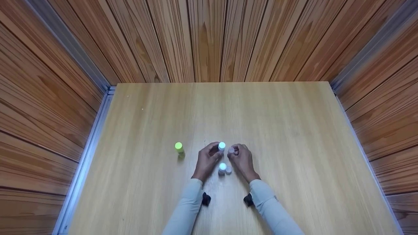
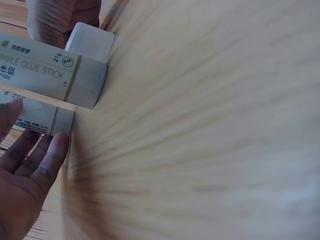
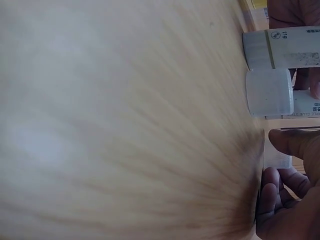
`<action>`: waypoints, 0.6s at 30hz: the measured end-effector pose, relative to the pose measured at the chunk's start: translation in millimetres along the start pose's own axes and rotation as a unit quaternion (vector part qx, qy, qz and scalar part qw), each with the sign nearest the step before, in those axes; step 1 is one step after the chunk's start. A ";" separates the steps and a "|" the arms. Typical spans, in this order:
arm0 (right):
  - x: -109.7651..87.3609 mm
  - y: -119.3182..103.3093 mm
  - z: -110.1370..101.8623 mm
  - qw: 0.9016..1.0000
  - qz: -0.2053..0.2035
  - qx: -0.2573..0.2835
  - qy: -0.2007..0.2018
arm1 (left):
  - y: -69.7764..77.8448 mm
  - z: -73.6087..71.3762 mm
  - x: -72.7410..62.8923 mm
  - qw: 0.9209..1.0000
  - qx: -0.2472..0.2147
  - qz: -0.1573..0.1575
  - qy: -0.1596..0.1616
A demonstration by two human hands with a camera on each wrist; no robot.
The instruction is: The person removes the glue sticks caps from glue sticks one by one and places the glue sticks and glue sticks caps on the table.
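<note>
My left hand pinches an uncapped white glue stick between thumb and fingers; it stands upright on the table. Across from it, my right hand holds a small ribbed white cap by its sides, low at the tabletop. Between my wrists stands a second white glue stick, its printed label showing in the left wrist view. Right beside this one sits another translucent white cap. Farther left, apart from both hands, is a glue stick with a yellow-green top.
The light wooden table is bounded by wood-plank walls at the back and both sides. A metal rail runs along the left edge. Dark wrist cameras sit on the sleeves.
</note>
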State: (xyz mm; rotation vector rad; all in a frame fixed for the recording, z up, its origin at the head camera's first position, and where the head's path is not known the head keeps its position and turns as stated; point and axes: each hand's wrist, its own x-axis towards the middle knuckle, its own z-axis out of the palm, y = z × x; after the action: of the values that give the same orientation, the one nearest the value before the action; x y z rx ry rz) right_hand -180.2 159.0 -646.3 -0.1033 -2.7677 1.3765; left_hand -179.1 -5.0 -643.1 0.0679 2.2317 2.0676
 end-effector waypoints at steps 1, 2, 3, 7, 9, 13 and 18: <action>0.0 0.1 -0.4 1.000 -0.002 0.000 0.000 | -0.3 0.1 -0.1 1.000 0.000 0.000 0.000; 0.0 0.3 -0.8 1.000 -0.005 0.000 -0.001 | -0.5 0.1 -0.2 1.000 0.002 0.000 0.001; 0.1 0.6 -1.1 1.000 -0.008 0.003 -0.001 | -0.9 0.1 -0.5 1.000 0.005 -0.002 0.001; -0.5 0.5 -4.4 1.000 -0.025 0.013 -0.007 | -1.8 -1.5 -1.5 1.000 0.005 0.003 0.004; -0.6 1.2 -5.6 0.999 -0.030 0.015 -0.012 | -2.4 -2.5 -2.3 1.000 0.006 0.004 0.006; -1.7 1.3 -8.5 0.999 -0.018 0.027 -0.022 | -2.7 -4.0 -4.4 1.000 0.015 0.000 0.009; -3.5 0.2 -11.8 0.998 0.014 0.055 -0.034 | -0.9 -5.4 -8.2 0.999 0.032 -0.021 0.018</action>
State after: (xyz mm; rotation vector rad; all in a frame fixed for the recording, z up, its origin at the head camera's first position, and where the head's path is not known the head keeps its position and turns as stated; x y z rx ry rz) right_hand -175.8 168.2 -639.4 -0.0929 -2.7479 1.5647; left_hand -171.5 -11.2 -643.3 -0.0109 2.2992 1.9918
